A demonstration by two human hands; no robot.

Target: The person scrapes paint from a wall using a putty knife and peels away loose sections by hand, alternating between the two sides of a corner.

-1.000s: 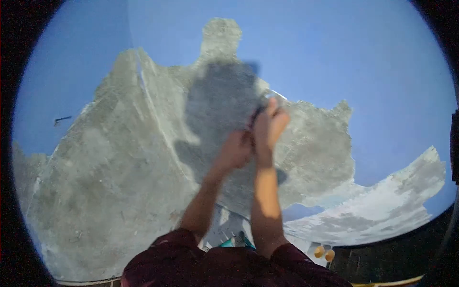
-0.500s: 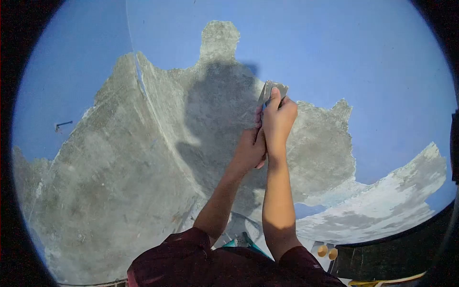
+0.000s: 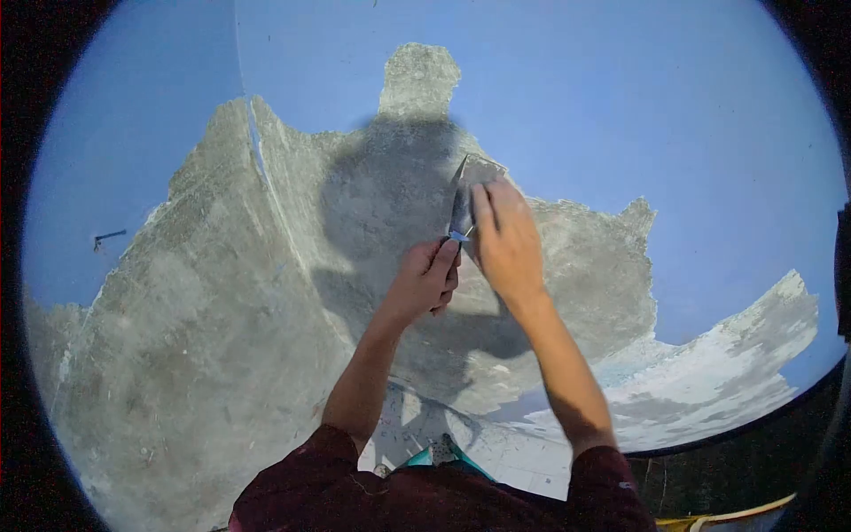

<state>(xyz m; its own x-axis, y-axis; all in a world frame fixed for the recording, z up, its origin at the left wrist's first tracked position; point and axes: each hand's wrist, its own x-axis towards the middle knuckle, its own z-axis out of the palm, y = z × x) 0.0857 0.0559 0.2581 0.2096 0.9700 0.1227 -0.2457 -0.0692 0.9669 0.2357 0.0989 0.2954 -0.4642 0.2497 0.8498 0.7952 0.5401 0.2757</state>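
Observation:
My left hand is closed round the handle of a scraper, whose wide blade points up, in front of the wall. Over the upper right part of the blade is my right hand, its fingers bent; a greyish flat piece shows at its fingertips, and whether it is separate from the blade is unclear. Behind both hands lies a bare grey patch of the wall, with a ragged edge against the blue paint.
A wall corner line runs down left of centre. A small dark hook sticks out at the left. Whitish patches mark the lower right wall. Pale floor and a teal object show below, a yellow curved edge at bottom right.
My hands have moved apart: the left hand with the scraper went slightly left, and the right hand's grip has shifted on the upper blade area. The view has shifted slightly.

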